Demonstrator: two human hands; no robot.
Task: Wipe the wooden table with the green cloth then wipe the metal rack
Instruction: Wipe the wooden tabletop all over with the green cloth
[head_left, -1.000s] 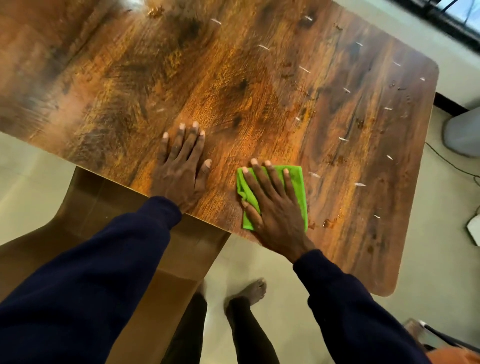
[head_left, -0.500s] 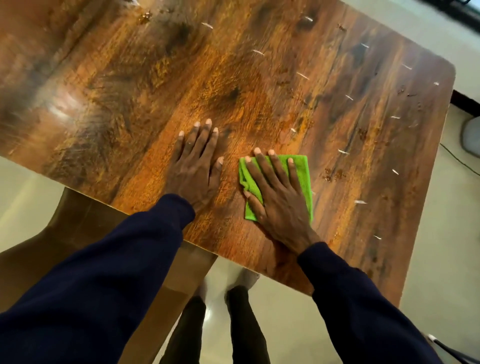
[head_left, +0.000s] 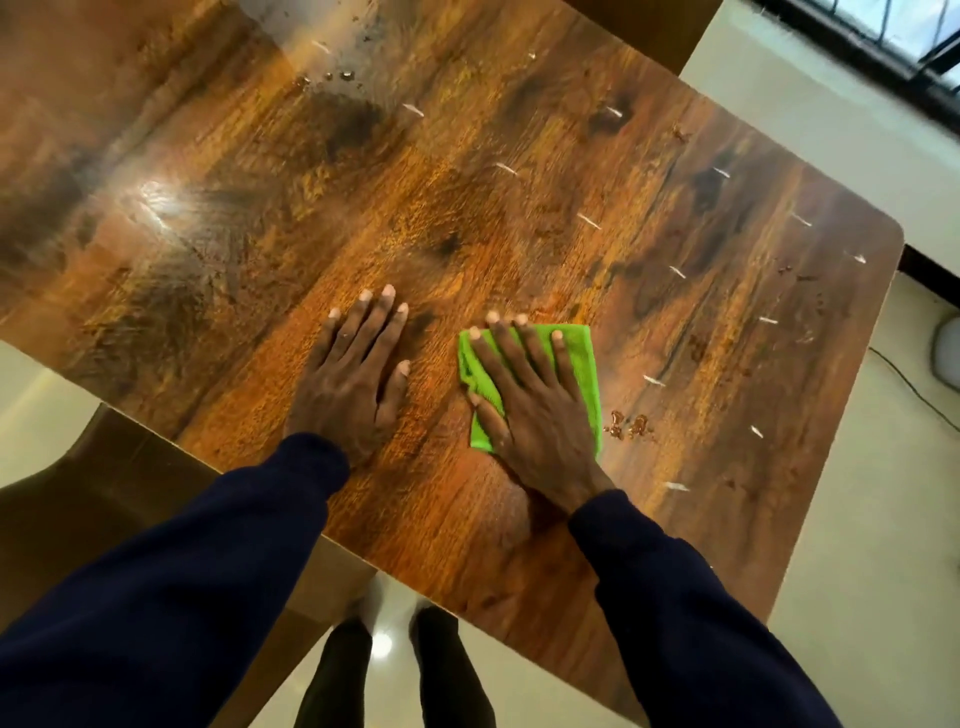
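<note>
A folded green cloth (head_left: 582, 358) lies flat on the wooden table (head_left: 467, 182), near its front edge. My right hand (head_left: 535, 405) presses down on the cloth with straight, spread fingers and covers most of it. To the left, my left hand (head_left: 358, 374) rests flat on the bare wood, fingers straight, a short gap from the cloth. Small droplets (head_left: 628, 425) sit on the wood just right of the cloth. White specks (head_left: 675, 486) are scattered over the right part of the table. No metal rack is in view.
A brown chair (head_left: 104, 499) stands under the table's front left edge. My legs (head_left: 389, 675) are on the pale floor below the front edge. A cable (head_left: 914, 389) and a pale object (head_left: 948, 353) lie on the floor at the right.
My right hand has slid the cloth farther onto the table, away from the front edge. My left hand moved forward with it. The view shifted.
</note>
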